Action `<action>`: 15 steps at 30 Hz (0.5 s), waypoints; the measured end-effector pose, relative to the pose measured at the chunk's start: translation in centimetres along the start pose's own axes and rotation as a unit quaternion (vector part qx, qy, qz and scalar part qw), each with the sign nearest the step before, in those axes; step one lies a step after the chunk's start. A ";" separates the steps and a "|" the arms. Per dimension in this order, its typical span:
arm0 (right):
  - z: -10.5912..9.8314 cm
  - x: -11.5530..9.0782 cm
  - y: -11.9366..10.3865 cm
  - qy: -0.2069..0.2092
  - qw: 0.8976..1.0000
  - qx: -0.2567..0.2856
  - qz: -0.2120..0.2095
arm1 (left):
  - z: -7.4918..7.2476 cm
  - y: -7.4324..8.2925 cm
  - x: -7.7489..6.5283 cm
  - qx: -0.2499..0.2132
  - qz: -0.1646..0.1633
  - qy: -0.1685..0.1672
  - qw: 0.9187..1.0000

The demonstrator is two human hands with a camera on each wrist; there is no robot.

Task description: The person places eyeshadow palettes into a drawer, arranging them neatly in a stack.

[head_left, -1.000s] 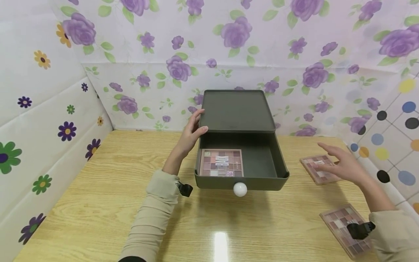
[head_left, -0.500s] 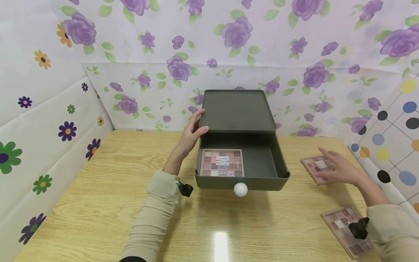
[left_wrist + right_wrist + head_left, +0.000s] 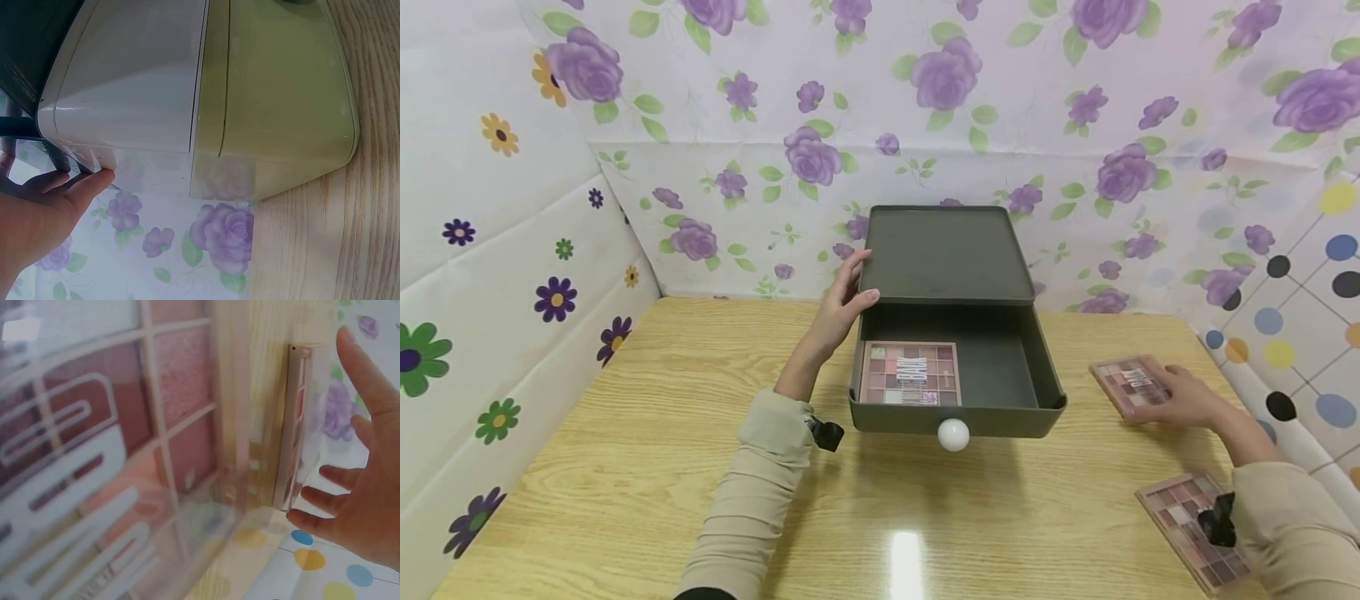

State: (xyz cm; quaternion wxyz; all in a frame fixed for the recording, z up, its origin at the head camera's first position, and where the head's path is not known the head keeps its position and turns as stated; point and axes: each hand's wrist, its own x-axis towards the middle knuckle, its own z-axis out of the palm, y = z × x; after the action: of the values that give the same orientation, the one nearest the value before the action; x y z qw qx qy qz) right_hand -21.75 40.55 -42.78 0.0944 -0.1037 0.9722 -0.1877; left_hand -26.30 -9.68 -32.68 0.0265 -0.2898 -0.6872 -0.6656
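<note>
A dark grey drawer (image 3: 1000,421) with a white round knob (image 3: 953,435) is pulled out from under a flat grey top (image 3: 951,254). Inside, on its left, lies a pink eyeshadow palette (image 3: 910,375). My left hand (image 3: 835,312) rests against the unit's left side, thumb near the front corner of the top. At the far right, my right hand (image 3: 1183,400) is at the right edge of a second eyeshadow palette (image 3: 1123,383), thumb near its front edge. In the right wrist view, this palette (image 3: 294,431) stands beside the spread fingers.
A third eyeshadow palette (image 3: 1183,525) lies nearer on the wood-grain table (image 3: 662,467), partly behind the right wrist camera. The left wrist view shows a white tier (image 3: 125,81) and a yellow-green tier (image 3: 281,87) below the grey drawer. Flowered sheets (image 3: 737,100) hang behind.
My right hand has come down and closer to the far right palette, its fingers now at the palette's edge. My left hand and the drawer have stayed in place.
</note>
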 end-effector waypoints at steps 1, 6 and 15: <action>0.0 0.0 0.0 -0.005 1.000 -0.009 0.007 | 0.0 0.0 0.0 0.001 0.000 0.000 1.000; 0.2 -0.1 0.3 -0.034 0.997 -0.048 0.041 | 0.0 0.1 0.0 0.004 -0.002 0.000 1.000; 0.4 0.0 -0.1 -0.046 0.994 -0.076 0.071 | 0.0 0.0 -0.1 0.006 0.002 -0.001 1.000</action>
State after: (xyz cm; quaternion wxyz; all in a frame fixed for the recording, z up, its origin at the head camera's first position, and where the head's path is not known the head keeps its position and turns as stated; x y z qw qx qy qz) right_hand -21.63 40.34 -43.15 0.1437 -0.0496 0.9832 -0.1012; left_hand -26.28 -9.71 -32.74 0.0286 -0.2913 -0.6908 -0.6612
